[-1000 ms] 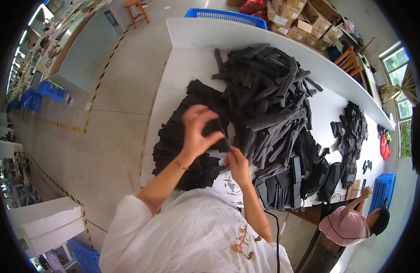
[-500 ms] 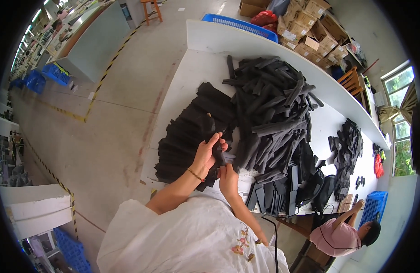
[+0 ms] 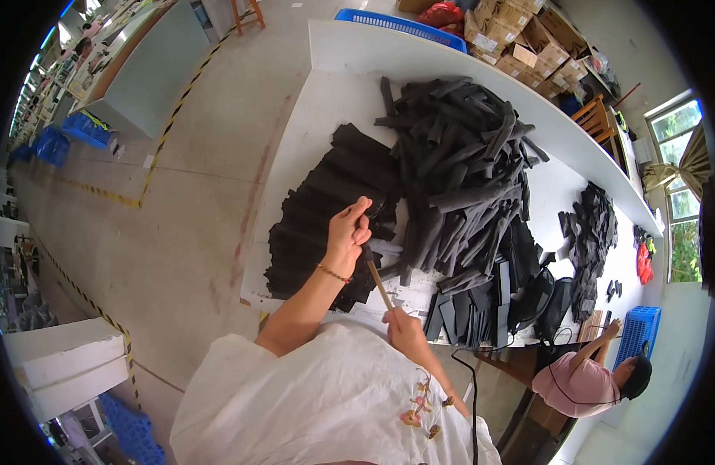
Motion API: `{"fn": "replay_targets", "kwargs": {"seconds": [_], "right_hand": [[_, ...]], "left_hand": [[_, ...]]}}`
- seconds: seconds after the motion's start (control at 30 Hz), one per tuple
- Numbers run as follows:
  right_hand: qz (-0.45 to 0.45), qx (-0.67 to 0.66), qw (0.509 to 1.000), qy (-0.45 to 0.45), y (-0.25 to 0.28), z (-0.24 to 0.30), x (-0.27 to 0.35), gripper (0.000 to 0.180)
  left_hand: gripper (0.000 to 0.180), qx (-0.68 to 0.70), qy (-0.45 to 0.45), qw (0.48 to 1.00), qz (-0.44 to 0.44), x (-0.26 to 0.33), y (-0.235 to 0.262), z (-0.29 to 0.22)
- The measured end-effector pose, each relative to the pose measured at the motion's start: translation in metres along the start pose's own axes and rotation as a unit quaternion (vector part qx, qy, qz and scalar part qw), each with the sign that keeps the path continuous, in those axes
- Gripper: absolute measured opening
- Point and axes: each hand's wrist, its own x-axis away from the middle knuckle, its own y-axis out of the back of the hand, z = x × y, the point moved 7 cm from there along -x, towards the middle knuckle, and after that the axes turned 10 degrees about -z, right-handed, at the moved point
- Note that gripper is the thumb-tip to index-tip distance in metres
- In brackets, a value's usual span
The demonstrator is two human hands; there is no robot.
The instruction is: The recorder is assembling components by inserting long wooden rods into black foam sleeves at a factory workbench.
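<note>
My right hand (image 3: 406, 328), low over the table's near edge, is closed round one end of a thin tan stick (image 3: 381, 287). The stick slants up and left, and its upper end meets a dark fabric piece (image 3: 367, 252) beside my left hand. With fingers curled, my left hand (image 3: 347, 234) grips that black fabric piece, which is mostly hidden by the fingers and blends into the dark layers behind. Those layers are a fanned stack of black fabric pieces (image 3: 326, 194) on the white table (image 3: 295, 147). Right of it lies a big heap of dark grey fabric strips (image 3: 458, 170).
Flat black pieces (image 3: 466, 314) and black bags (image 3: 555, 306) lie to the right, with another dark pile (image 3: 586, 240) beyond. A raised white panel (image 3: 419, 58) borders the far side. A person in pink (image 3: 578, 384) works at the right. A black cable (image 3: 472, 387) hangs near my right arm.
My right hand has moved down and toward me, baring much of the tan stick, whose tip earlier poked out above the black piece. My left hand has shifted slightly up and left.
</note>
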Motion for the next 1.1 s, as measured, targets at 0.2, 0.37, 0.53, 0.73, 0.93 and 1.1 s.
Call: {"fn": "replay_targets", "kwargs": {"seconds": [0.2, 0.37, 0.53, 0.73, 0.93, 1.1], "right_hand": [[-0.01, -0.026, 0.998, -0.051, 0.012, 0.002, -0.009, 0.025], [-0.022, -0.049, 0.996, -0.078, -0.011, -0.016, -0.006, 0.022], [0.006, -0.003, 1.0, -0.024, -0.008, 0.0, 0.01, 0.019], [0.059, 0.011, 0.998, -0.032, 0.014, -0.011, 0.044, 0.022], [0.107, -0.062, 0.986, -0.113, 0.037, 0.01, 0.045, 0.022], [-0.102, -0.035, 0.993, 0.05, 0.038, 0.045, -0.032, 0.016]], "left_hand": [[0.051, 0.03, -0.101, 0.994, -0.003, 0.003, -0.025, -0.016], [0.04, -0.059, 0.025, 0.997, 0.036, 0.024, -0.01, 0.023], [0.032, -0.01, -0.049, 0.998, -0.042, 0.002, 0.007, -0.007], [0.034, 0.085, -0.103, 0.99, -0.046, -0.026, 0.016, -0.036], [0.033, 0.112, -0.143, 0.982, -0.055, -0.062, 0.015, -0.093], [0.036, 0.185, -0.038, 0.971, -0.148, -0.059, 0.011, -0.032]]}}
